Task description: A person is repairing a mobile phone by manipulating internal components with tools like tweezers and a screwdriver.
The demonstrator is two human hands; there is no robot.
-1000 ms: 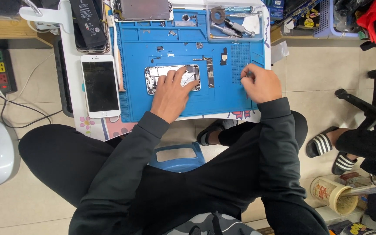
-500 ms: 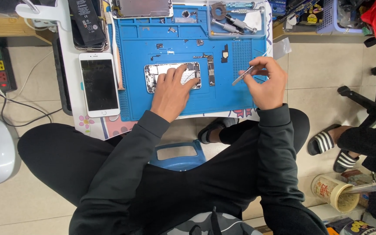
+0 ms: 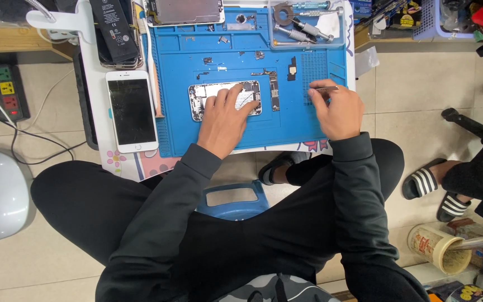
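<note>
Left hand (image 3: 223, 120) presses flat, fingers spread, on an opened phone chassis (image 3: 226, 99) at the middle of a blue repair mat (image 3: 286, 126); right hand (image 3: 336, 109) pinches what appear to be tweezers (image 3: 326, 88) beside it.

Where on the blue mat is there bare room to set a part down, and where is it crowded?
Bare patches on the blue mat: the strip between the left hand and right hand, and the left part between the white phone and the opened phone body. Crowded: the tool tray at top right, and the loose small parts just above and right of the opened body.
</note>
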